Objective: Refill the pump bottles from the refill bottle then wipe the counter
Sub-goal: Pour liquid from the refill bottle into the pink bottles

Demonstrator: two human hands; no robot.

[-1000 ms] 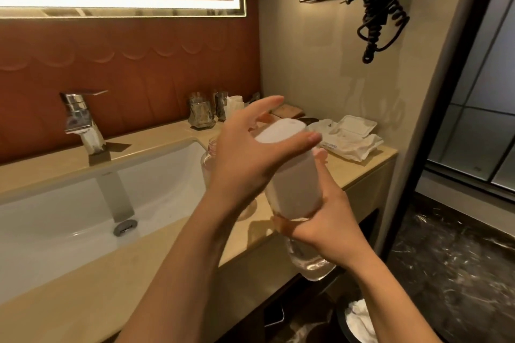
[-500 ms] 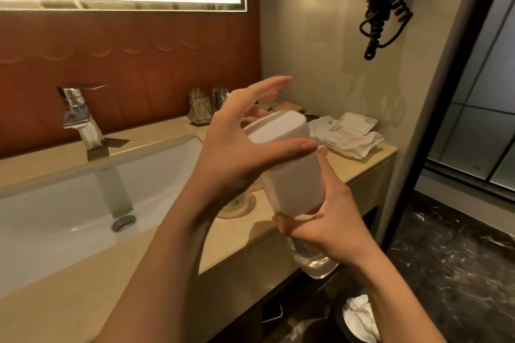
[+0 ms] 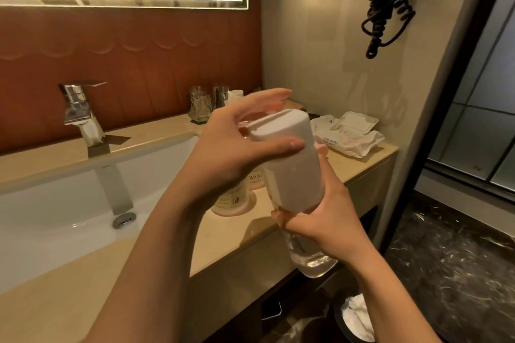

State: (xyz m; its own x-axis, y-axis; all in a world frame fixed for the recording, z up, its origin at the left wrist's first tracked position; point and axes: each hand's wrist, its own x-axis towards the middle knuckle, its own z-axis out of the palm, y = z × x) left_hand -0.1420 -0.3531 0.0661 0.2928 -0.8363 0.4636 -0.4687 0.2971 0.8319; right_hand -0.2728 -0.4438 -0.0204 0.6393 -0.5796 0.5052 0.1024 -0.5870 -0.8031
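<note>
I hold a bottle with a tall white pump head [image 3: 292, 164] and a clear lower body [image 3: 309, 256] in front of the counter edge. My right hand [image 3: 323, 220] grips the bottle at the join below the white head. My left hand [image 3: 237, 147] wraps the top of the white head, thumb across its front, index finger raised. Behind my left hand two clear bottles with printed labels [image 3: 234, 200] stand on the beige counter [image 3: 264, 220], partly hidden.
A white sink [image 3: 69, 211] with a chrome tap [image 3: 78, 111] lies to the left. A wet wipes pack [image 3: 348, 133] sits at the counter's right end, glass tumblers [image 3: 199, 106] at the back. A bin with white tissue [image 3: 356, 315] stands below. A coiled black cord [image 3: 387, 8] hangs on the wall.
My left hand has shifted its hold round the top of the white head, turning slightly. The bottle stays in about the same place in my right hand.
</note>
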